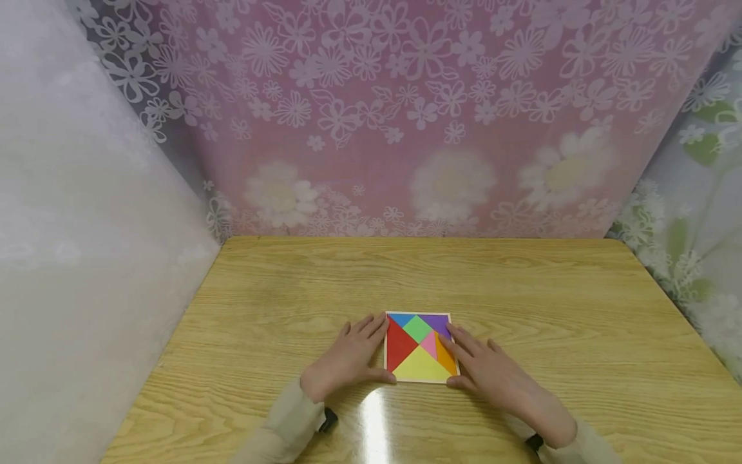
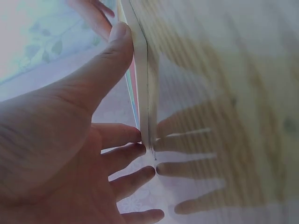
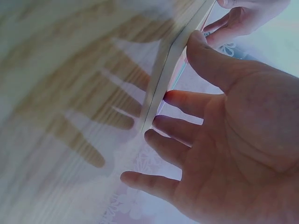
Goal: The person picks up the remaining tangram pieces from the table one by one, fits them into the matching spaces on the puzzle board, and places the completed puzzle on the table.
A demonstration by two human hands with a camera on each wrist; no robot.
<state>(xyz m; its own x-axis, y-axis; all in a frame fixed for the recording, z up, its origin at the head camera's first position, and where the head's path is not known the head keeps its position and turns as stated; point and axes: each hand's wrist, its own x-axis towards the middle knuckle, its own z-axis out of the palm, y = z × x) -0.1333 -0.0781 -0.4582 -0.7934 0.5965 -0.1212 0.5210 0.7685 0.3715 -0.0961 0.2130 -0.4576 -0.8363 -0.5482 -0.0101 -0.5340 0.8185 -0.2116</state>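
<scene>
A square tangram in a pale shallow tray [image 1: 422, 382] lies flat on the table. Its flat pieces fill the tray: a red triangle [image 1: 399, 345], a yellow triangle [image 1: 424, 367], a green square [image 1: 417, 329], plus blue, purple, pink and orange ones. Along the tray's left side rests my left hand [image 1: 344, 361], fingers extended and spread, thumb at the near left corner. My right hand [image 1: 498, 377] lies at the right side, its thumb by the near right corner and a fingertip over the orange piece [image 1: 445, 357]. Both wrist views show fingertips at the tray's pale edge.
The wood-grain table [image 1: 278, 283] is glossy and reflects both hands in the wrist views. A pink flowered cloth [image 1: 371, 129] hangs behind its far edge. Pale cloth [image 1: 104, 225] covers the left side, and flowered cloth [image 1: 690, 258] the right.
</scene>
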